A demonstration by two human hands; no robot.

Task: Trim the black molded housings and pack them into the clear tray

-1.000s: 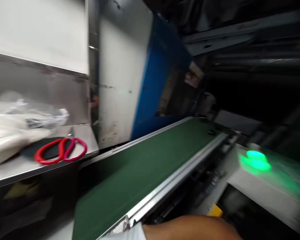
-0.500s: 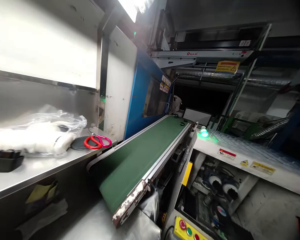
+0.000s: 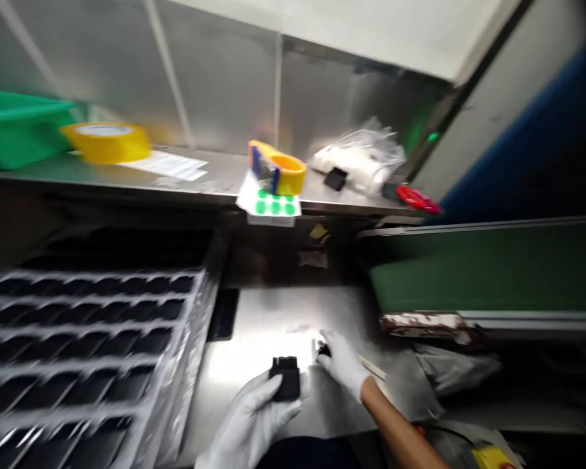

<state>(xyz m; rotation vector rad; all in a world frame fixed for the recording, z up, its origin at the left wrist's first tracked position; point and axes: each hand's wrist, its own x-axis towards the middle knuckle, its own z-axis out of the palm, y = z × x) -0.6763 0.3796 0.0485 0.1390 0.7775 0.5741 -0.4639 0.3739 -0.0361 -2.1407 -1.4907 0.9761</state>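
My left hand (image 3: 258, 417), in a white glove, is closed on a black plastic part (image 3: 286, 378), boxy with a stepped, narrower top end. The part is held upright above a shiny metal worktop (image 3: 258, 312). To its right, my right hand (image 3: 344, 365), gloved in white too, bends its fingers around a small black piece (image 3: 323, 350); blur hides its exact shape. A thin pale strip (image 3: 372, 368) lies on the worktop beside the right wrist. Left of the hands, a tray (image 3: 176, 355) holds rows of similar dark parts in clear plastic pockets.
On the back shelf (image 3: 215, 172) stand a green bin (image 3: 24, 127), yellow tape (image 3: 110, 143), a tape dispenser (image 3: 278, 170), a sheet of green dot stickers (image 3: 268, 207), a bag of white material (image 3: 361, 159) and red-handled scissors (image 3: 417, 198). A green conveyor belt (image 3: 493, 267) runs at the right.
The view has swung left and down from the conveyor and machines to the worktop. Both gloved hands, the black part and the tray of parts have come into view.
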